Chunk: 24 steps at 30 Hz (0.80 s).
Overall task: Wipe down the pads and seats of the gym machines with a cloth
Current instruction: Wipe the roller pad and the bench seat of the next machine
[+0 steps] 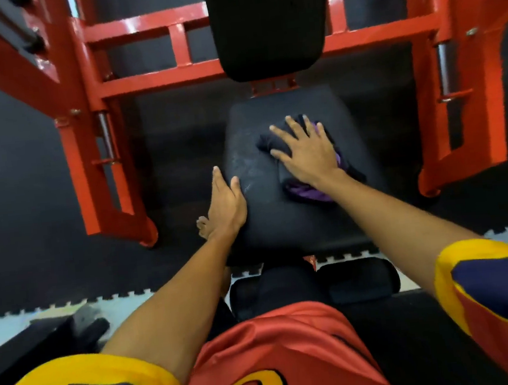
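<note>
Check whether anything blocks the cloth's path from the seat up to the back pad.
Nothing visible does. The right hand presses the cloth flat on the seat, and only bare seat and a red bracket lie between it and the back pad. The left hand rests on the seat's left edge, off that path.
</note>
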Available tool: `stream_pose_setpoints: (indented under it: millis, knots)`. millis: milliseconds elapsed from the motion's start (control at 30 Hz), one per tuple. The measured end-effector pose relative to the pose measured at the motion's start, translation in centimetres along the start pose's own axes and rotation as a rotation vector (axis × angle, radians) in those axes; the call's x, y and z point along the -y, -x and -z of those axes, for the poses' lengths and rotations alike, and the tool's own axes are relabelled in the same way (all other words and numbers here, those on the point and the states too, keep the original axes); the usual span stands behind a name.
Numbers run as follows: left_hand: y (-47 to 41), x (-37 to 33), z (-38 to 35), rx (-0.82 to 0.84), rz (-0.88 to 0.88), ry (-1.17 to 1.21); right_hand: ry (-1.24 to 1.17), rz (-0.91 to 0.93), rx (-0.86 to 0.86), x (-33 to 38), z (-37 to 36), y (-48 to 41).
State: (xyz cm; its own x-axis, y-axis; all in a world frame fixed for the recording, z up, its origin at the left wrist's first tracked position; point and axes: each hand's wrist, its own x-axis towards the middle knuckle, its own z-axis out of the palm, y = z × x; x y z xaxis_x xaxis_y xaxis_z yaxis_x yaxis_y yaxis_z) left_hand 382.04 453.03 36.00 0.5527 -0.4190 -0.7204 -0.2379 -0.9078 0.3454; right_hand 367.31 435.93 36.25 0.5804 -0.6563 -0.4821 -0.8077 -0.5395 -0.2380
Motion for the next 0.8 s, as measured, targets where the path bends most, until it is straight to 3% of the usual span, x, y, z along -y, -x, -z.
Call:
stream_pose_setpoints:
  millis: [67,133,300,333,400,467,533,667,800]
  knots:
    - [1.2,0.1,0.1,0.028,0.049,0.019,-0.014,-0.048,-0.021,3.5,-0.8,-0.6]
    - [1.8,0.1,0.2,0.013,0.044,0.016,-0.002,0.041,-0.050,6.1,-2.1,1.1]
    - [3.0,1.1,0.5,-0.012,0.101,-0.038,0.102,0.625,-0.054,2.7,-2.4,3.6]
    - [3.6,1.7,0.3,-0.013,0.120,-0.029,0.116,0.646,-0.067,1.8,-2.2,2.4]
    - [4.0,2.9,-0.1,-0.030,0.166,-0.007,0.106,0.488,-0.104,1.3,-1.5,-0.6]
    - [4.4,3.9,-0.5,-0.028,0.226,0.033,0.071,0.302,-0.093,3.4,-1.2,-1.9]
    - [5.5,4.1,-0.5,-0.040,0.260,0.071,0.010,0.263,-0.119,6.3,-2.0,-0.5]
    - [6.8,2.6,0.4,-0.059,0.259,0.097,-0.009,0.602,-0.057,9.3,-3.6,3.8]
    - [7.4,1.9,0.9,-0.091,0.288,0.150,0.051,0.850,0.031,9.7,-2.4,0.3]
